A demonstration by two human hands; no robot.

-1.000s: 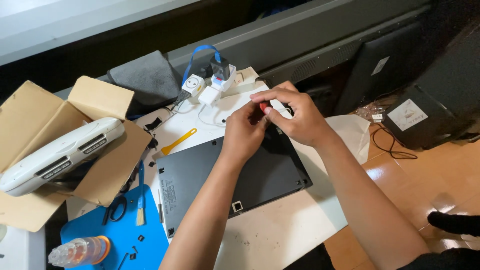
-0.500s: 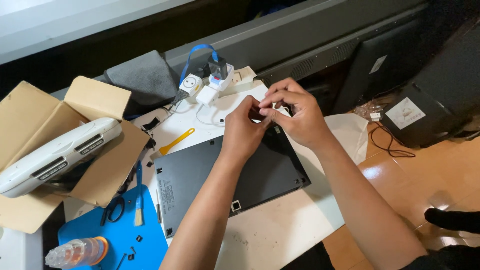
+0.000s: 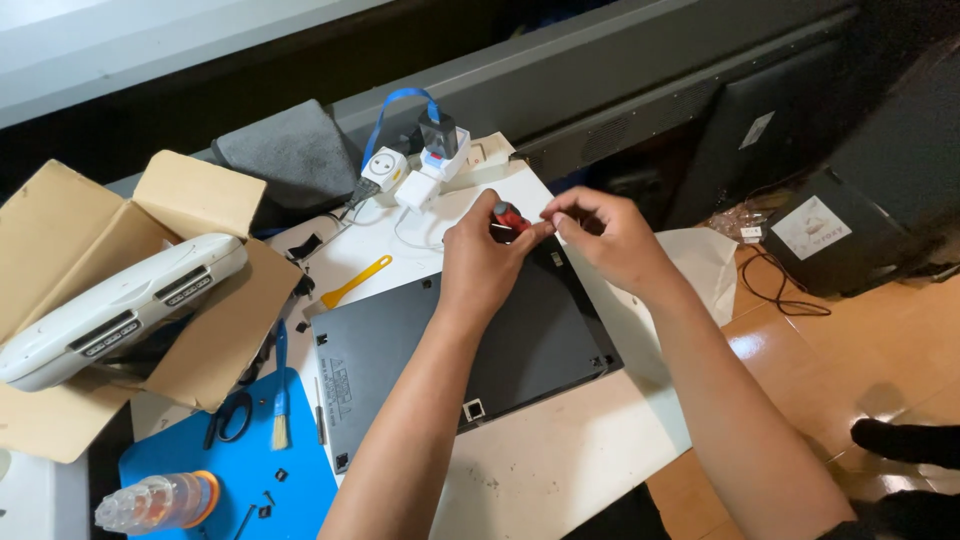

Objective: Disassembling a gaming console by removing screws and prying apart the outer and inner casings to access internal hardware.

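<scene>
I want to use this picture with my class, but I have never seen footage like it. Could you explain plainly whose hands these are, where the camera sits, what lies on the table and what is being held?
The camera is worn on a person's head and looks down, so both arms reaching in from below are that person's own. The left hand grips a small red-handled screwdriver. The right hand meets it at the tool's tip, fingers pinched; whether it holds anything is too small to tell. Beneath them a dark flat laptop lies underside up on a white table. To the left are an open cardboard box holding a white device, a yellow pry tool, a blue mat with scissors and a brush, and white plug adapters further back.
</scene>
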